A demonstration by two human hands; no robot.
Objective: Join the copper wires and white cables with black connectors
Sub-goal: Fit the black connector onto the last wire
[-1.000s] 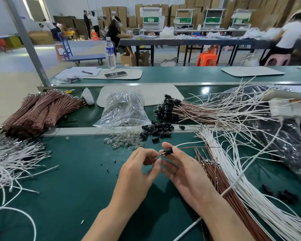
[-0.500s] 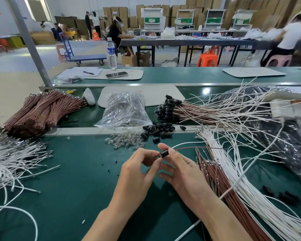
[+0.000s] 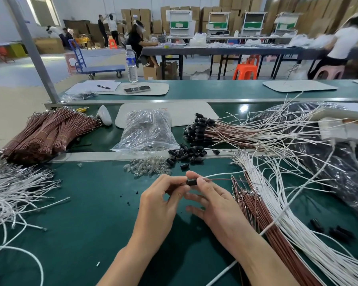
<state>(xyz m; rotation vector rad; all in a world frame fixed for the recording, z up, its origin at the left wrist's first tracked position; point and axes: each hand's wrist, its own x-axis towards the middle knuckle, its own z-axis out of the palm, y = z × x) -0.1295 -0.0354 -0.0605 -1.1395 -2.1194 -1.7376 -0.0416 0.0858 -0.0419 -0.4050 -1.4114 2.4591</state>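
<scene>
The step in hand is the joining itself. One black connector (image 3: 191,182) sits in mid-air just above the green surface (image 3: 81,223), between the two hands. The left hand (image 3: 161,199) pinches its left end between thumb and forefinger. The right hand (image 3: 213,201) pinches the right end with its fingers (image 3: 191,174), where one white cable (image 3: 219,174) and one copper wire (image 3: 221,179) run into it and trail off to the right. The other right fingers lie spread and hold nothing.

Judging by that, both leads look entered but perhaps not fully seated. The next move probably calls for a firm push along the connector's axis, then setting the piece with the finished ones and picking up a fresh connector and a fresh pair of leads.

Counts:
- In the hands there is one connector, one cable and one wire.
- The loose connectors (image 3: 186,154) beyond the hands form one heap, too jumbled to count, and three or four more lie at lower right (image 3: 335,230).
- Finished pieces (image 3: 201,129) make one big fan.
- Copper stock lies in two places: tied bundles at far left (image 3: 46,133) and a loose sheaf (image 3: 262,215) beside the right hand.
- White stock also lies in two heaps, one left (image 3: 12,188) and one right (image 3: 287,213).
- There is one clear bag (image 3: 147,131) and one scatter of small glass bulbs (image 3: 147,168).
</scene>
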